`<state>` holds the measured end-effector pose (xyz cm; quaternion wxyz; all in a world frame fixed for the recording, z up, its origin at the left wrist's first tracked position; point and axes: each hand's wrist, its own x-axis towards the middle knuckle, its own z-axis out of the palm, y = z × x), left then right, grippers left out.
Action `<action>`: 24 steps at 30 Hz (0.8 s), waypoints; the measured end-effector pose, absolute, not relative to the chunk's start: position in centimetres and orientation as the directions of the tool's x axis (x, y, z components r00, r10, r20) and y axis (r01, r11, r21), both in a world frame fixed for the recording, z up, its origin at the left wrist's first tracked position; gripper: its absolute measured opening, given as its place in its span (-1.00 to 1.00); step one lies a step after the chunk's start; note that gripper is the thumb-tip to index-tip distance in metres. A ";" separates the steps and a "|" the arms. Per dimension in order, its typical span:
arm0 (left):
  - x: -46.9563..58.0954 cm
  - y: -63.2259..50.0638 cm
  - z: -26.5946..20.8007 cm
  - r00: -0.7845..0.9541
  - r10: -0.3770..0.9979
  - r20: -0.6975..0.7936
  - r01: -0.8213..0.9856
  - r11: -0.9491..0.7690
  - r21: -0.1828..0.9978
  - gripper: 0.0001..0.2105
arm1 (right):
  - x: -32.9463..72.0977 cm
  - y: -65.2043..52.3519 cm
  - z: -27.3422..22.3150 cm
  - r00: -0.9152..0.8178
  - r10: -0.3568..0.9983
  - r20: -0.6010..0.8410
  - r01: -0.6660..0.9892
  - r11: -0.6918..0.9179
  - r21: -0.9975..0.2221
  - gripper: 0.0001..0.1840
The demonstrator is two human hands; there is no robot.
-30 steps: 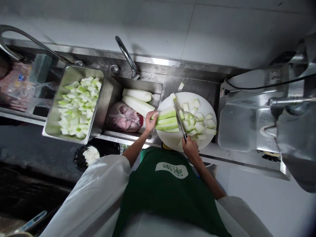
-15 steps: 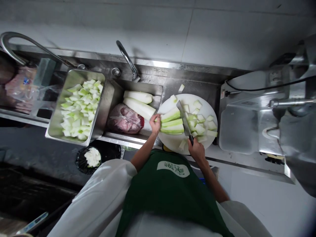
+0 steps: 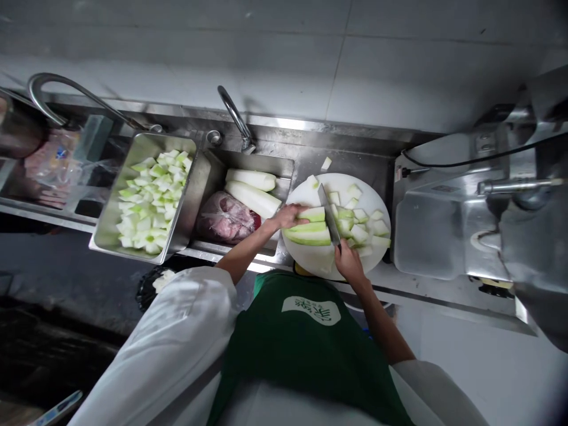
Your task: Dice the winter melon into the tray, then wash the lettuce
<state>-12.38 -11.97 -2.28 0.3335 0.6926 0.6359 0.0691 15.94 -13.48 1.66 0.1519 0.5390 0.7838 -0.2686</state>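
A white round cutting board (image 3: pixel 310 255) lies on the steel counter. On its left half rest long pale green gourd strips (image 3: pixel 313 236), side by side. My left hand (image 3: pixel 288 216) lies over the far strips with its fingers bent against them, pressing them to the board. My right hand (image 3: pixel 350 264) is wrapped round the black handle of a kitchen knife (image 3: pixel 329 214). The knife's broad blade stands at the right ends of the strips, touching or very close to them. To the right of the blade, cut gourd chunks (image 3: pixel 358 232) are scattered on the board.
A deep steel pan (image 3: pixel 94 241) of gourd chunks stands to the left. The sink (image 3: pixel 284 168) holds two peeled gourds (image 3: pixel 255 198) and bagged meat (image 3: pixel 226 219), beneath a faucet (image 3: pixel 235 112). Steel equipment (image 3: pixel 444 236) borders the board's right. A black-lined bin (image 3: pixel 145 290) is below.
My left hand has moved from the strips' left ends onto their top, further right. The far strip sits a little nearer the others. The knife has stayed in almost the same place.
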 end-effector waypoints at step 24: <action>-9.1 -18.0 -2.7 -0.052 0.970 -0.239 0.906 0.147 0.398 0.09 | 12.4 -16.3 1.7 -0.291 0.797 -0.529 0.956 0.258 -0.138 -0.65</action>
